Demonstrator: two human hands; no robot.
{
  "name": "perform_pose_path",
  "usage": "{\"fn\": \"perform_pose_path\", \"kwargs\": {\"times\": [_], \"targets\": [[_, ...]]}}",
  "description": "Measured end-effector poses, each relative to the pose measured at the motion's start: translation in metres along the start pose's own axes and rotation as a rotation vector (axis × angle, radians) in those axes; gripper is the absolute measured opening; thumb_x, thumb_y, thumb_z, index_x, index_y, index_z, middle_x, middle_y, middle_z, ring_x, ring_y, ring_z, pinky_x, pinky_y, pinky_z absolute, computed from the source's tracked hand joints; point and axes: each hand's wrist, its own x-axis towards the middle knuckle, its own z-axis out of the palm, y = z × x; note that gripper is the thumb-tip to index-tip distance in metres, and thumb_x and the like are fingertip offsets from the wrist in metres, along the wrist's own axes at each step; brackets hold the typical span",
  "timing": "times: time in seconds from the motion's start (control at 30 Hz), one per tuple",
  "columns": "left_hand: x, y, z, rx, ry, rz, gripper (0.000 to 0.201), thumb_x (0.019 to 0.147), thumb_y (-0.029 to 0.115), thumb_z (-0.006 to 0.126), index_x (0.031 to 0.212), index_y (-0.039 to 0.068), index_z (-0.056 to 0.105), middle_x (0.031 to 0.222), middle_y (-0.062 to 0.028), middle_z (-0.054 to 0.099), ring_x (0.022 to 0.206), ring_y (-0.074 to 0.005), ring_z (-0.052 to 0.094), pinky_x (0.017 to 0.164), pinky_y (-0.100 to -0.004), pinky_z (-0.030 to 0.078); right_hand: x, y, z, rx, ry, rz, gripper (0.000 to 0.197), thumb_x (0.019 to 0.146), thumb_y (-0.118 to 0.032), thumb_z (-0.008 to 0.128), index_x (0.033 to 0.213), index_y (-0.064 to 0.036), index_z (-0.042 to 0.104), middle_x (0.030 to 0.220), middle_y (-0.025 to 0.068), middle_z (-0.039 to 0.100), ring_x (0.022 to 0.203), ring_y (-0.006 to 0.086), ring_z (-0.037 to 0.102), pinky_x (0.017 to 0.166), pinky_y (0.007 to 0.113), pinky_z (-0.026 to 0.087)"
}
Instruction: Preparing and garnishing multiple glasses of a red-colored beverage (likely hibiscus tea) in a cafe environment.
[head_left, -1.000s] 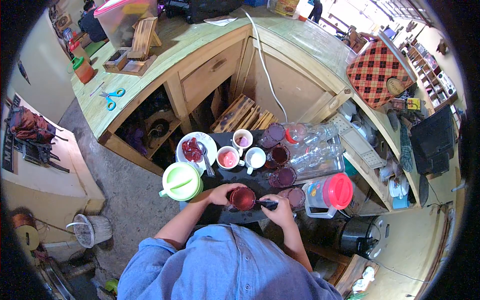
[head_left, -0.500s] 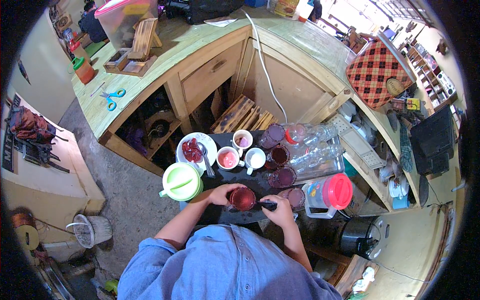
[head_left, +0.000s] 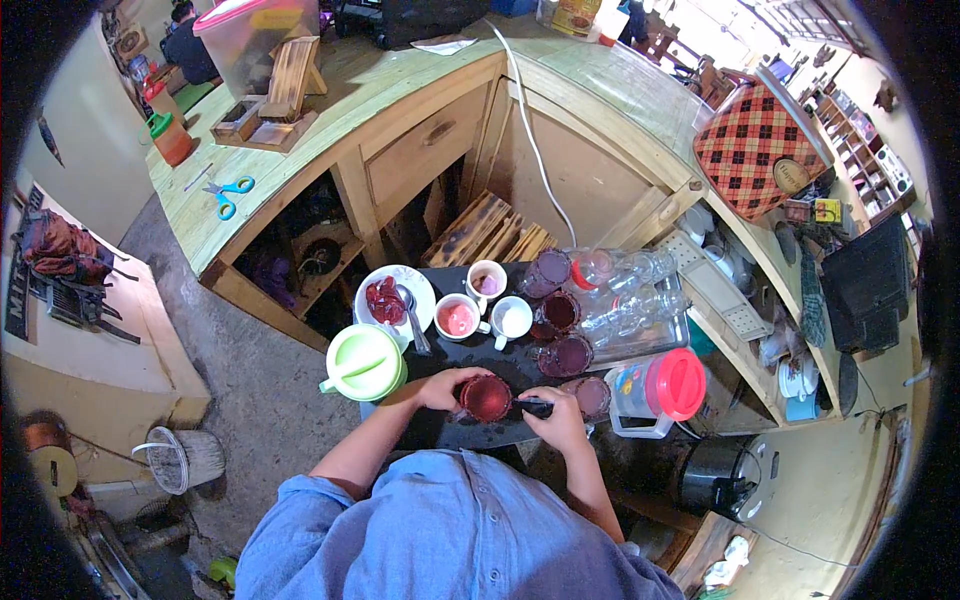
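Note:
My left hand (head_left: pixel 442 388) is wrapped round the left side of a glass mug (head_left: pixel 486 398) with red contents. In my right hand (head_left: pixel 560 425) is a black-handled utensil (head_left: pixel 535 407) pointing into the mug; its working end is hidden. Both hands are low over the dark table (head_left: pixel 455 362). Several glass mugs of dark red or purplish contents, one a purple-topped mug (head_left: pixel 567 356), stand to the right. Beyond my left hand are three white cups: one with pink contents (head_left: pixel 456 319), one with white (head_left: pixel 511 318) and one stained inside (head_left: pixel 487 280). A plate (head_left: pixel 421 283) holds red jelly (head_left: pixel 384 300) and a spoon (head_left: pixel 412 322).
A green-lidded pitcher (head_left: pixel 362 362) stands at the table's left, a red-lidded clear pitcher (head_left: pixel 675 384) at its right. Clear plastic bottles (head_left: pixel 630 290) lie on a metal tray (head_left: pixel 655 336). A wooden counter (head_left: pixel 400 95) with scissors (head_left: pixel 230 196) bounds the far side. A bucket (head_left: pixel 185 462) stands on the floor.
My right hand and the black handle have shifted very slightly. The left hand keeps its hold on the mug, and the other things stay in place.

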Motion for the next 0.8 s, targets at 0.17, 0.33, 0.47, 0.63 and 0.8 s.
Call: {"fn": "perform_pose_path", "kwargs": {"times": [0.17, 0.33, 0.47, 0.63, 0.8], "targets": [[-0.002, -0.003, 0.0, 0.039, 0.004, -0.041, 0.094, 0.059, -0.001, 0.075, 0.147, 0.008, 0.042, 0.139, -0.0079, 0.057, 0.13, -0.0191, 0.051, 0.114, -0.0371, 0.036, -0.002, -0.002, -0.004, -0.028, -0.004, 0.032, 0.03, 0.071, -0.009, 0.076, 0.101, -0.0092, 0.072, 0.101, 0.0129, 0.073, 0.096, 0.0315, 0.07, 0.089, 0.038, 0.054], [-0.006, -0.007, 0.018, -0.059, 0.107, 0.016, 0.094, 0.064, -0.008, 0.068, 0.15, 0.007, 0.033, 0.151, -0.011, 0.043, 0.136, -0.021, 0.045, 0.115, -0.0373, 0.035, -0.01, -0.001, -0.008, 0.018, 0.09, 0.019, 0.028, 0.073, -0.008, 0.077, 0.101, -0.0066, 0.072, 0.099, 0.0126, 0.073, 0.093, 0.0284, 0.071, 0.087, 0.036, 0.054], [-0.027, -0.062, 0.032, -0.127, 0.497, -0.075, 0.082, 0.066, -0.01, 0.069, 0.14, 0.006, 0.037, 0.137, -0.0128, 0.05, 0.125, -0.0222, 0.053, 0.107, -0.0349, 0.043, -0.014, -0.008, -0.005, 0.111, 0.124, 0.051, 0.027, 0.074, -0.006, 0.077, 0.1, -0.0044, 0.071, 0.097, 0.0112, 0.074, 0.09, 0.0225, 0.072, 0.085, 0.033, 0.054], [-0.053, -0.024, 0.036, 0.275, 0.244, -0.312, 0.04, 0.064, 0.017, 0.08, 0.098, 0.004, 0.063, 0.107, -0.0141, 0.063, 0.109, -0.0281, 0.058, 0.097, -0.0363, 0.047, -0.018, 0.004, 0.004, 0.28, 0.294, 0.174, 0.025, 0.077, -0.004, 0.077, 0.101, -0.003, 0.071, 0.095, 0.0072, 0.074, 0.09, 0.0159, 0.069, 0.084, 0.031, 0.053], [-0.063, -0.004, 0.061, 0.395, 0.372, -0.13, 0.04, 0.067, 0.02, 0.084, 0.095, 0.002, 0.061, 0.114, -0.0167, 0.061, 0.116, -0.0312, 0.057, 0.1, -0.0387, 0.046, -0.014, 0.002, 0.009, 0.356, 0.306, 0.213, 0.024, 0.077, -0.002, 0.077, 0.101, 0.0, 0.07, 0.102, 0.0071, 0.072, 0.098, 0.015, 0.066, 0.091, 0.03, 0.049]]}}
